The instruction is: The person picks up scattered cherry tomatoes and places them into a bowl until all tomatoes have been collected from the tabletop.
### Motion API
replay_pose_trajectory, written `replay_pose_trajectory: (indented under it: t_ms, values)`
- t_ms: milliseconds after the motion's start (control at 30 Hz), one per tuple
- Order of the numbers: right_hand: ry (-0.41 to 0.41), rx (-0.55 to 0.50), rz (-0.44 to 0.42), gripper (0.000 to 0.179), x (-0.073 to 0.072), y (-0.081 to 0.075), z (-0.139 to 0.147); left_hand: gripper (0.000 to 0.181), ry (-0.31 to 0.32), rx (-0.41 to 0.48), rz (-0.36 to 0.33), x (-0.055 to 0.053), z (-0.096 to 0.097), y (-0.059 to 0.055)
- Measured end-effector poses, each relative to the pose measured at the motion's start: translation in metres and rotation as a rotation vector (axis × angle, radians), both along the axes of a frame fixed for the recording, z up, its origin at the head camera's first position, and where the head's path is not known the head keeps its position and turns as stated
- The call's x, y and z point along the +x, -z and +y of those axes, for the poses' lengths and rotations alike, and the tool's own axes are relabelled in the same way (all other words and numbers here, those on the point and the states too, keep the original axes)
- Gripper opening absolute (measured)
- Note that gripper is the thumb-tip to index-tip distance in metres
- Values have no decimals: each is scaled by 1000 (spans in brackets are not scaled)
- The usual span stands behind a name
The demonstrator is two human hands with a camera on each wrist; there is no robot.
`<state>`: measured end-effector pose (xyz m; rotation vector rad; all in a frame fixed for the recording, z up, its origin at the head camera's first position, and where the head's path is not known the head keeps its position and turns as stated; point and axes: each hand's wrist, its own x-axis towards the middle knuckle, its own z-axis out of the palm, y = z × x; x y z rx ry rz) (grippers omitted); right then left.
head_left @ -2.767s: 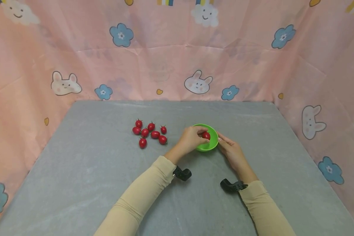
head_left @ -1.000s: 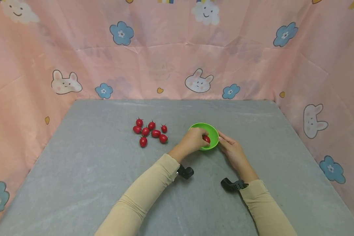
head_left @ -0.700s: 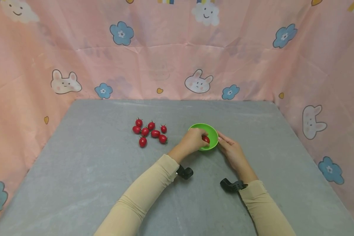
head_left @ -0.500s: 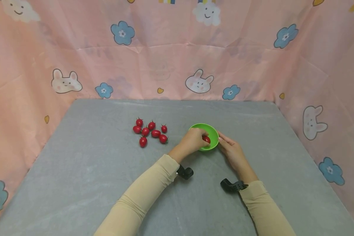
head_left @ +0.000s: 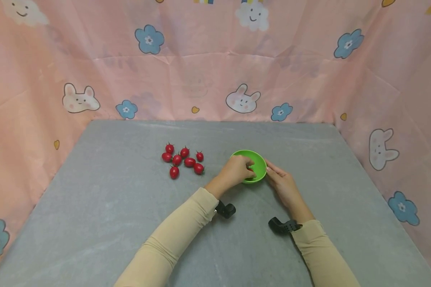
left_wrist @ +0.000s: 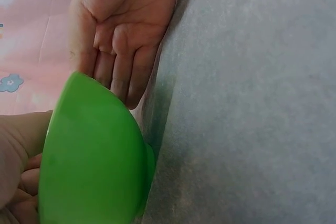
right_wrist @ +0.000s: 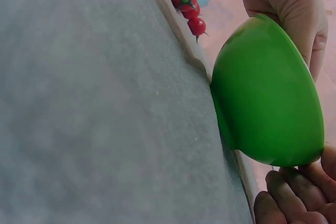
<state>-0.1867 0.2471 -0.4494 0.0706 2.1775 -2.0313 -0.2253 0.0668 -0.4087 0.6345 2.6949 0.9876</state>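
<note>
In the head view a green bowl (head_left: 259, 165) stands on the table's right half. My left hand (head_left: 233, 170) reaches over its left rim, thumb and forefinger apart inside. Below the forefinger and behind the thumb, a sliver of a red cherry tomato (head_left: 250, 170) shows low in the bowl. At the right rim, my right hand (head_left: 285, 187) holds the bowl between thumb and fingers. Both wrist views show the bowl's outer wall (left_wrist: 92, 150); in the right wrist view it hides the left hand's (right_wrist: 294, 3) fingertips.
Several cherry tomatoes (head_left: 177, 160) lie in a loose group left of the bowl on the grey-covered table (head_left: 129, 219). A pink printed curtain (head_left: 194, 79) hangs behind and along both sides. Each wrist wears a black camera mount (head_left: 225, 209).
My left hand has gone deeper into the bowl with the cherry tomato. Just now the tomato sits lower, with a green gap under the forefinger: it is let go. The right hand stays put.
</note>
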Motion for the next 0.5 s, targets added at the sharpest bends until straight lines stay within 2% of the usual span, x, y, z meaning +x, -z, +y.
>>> replay_pose_trajectory:
  t_ms: [333,500]
  values:
    - [14,-7,-9,53,1,-1,0,36,-16,51,-7,0,-2,0]
    - [27,-5,-3,54,1,-2,0,37,-45,132,-25,3,-5,-2]
